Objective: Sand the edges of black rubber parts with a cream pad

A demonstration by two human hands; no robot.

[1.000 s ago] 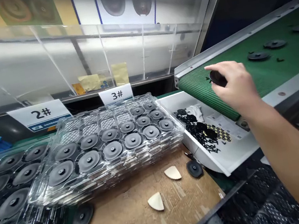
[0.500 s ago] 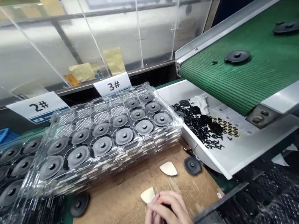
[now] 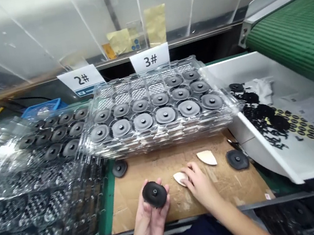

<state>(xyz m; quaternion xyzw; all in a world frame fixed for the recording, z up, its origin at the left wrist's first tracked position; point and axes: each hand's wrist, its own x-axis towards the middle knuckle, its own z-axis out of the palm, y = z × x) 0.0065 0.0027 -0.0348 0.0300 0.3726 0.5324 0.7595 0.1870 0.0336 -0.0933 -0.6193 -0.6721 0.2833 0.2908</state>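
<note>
A black rounded disc with a small raised hub [image 3: 155, 194] rests in my left hand [image 3: 150, 216], its hub side up and my fingers wrapped around its edge. Over the cardboard sheet [image 3: 167, 213], my right hand [image 3: 199, 185] pinches a cream wedge-shaped piece [image 3: 180, 178] between thumb and fingers. Behind that hand lies a second cream wedge [image 3: 207, 158]. One loose dark disc [image 3: 119, 168] sits at the cardboard's left edge, and another dark disc [image 3: 237, 159] lies toward its right edge.
Stacked clear plastic trays [image 3: 160, 133] hold rows of similar discs behind the cardboard, under a "3#" sign [image 3: 150, 59]. More clear trays [image 3: 51, 189] stand at left. A white bin [image 3: 277, 163] with small black parts is at right, beside a green conveyor [image 3: 299, 44].
My hands, earlier together around a dark part, are now apart: the left holds the disc, the right has reached the nearer cream wedge. The camera view has swung left.
</note>
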